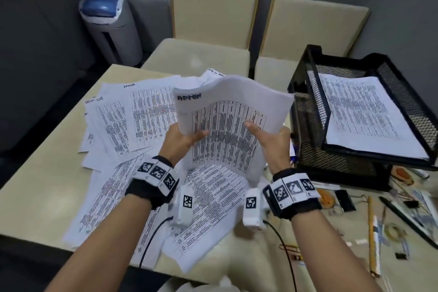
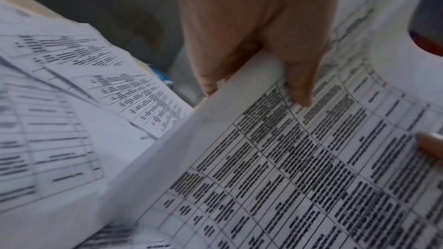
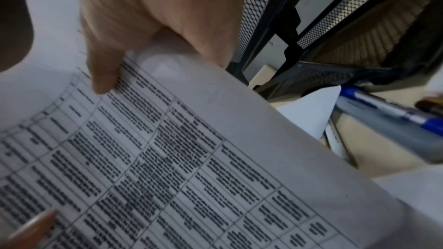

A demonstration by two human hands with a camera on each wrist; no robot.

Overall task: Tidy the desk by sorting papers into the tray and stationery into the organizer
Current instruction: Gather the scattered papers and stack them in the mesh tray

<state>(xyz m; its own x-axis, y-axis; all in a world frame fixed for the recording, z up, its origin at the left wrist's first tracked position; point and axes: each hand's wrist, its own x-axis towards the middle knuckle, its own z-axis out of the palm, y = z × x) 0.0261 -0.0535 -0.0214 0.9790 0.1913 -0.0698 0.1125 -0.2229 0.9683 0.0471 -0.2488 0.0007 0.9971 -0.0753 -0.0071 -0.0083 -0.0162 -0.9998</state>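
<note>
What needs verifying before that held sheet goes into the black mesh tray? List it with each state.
1. Both hands grip the sheet: ok. Left hand and right hand each pinch a side edge of the held sheet.
2. Only one sheet lifted: cannot tell; its edge looks thick in the left wrist view.
3. Sheet flat: not ok; it bows between the hands.
4. Room in the mesh tray: ok; its top tier holds paper lying low inside the walls.
5. Path to the tray clear: ok; it stands just right of the right hand.
6. Papers left on the desk: not ok; many loose sheets remain.
</note>
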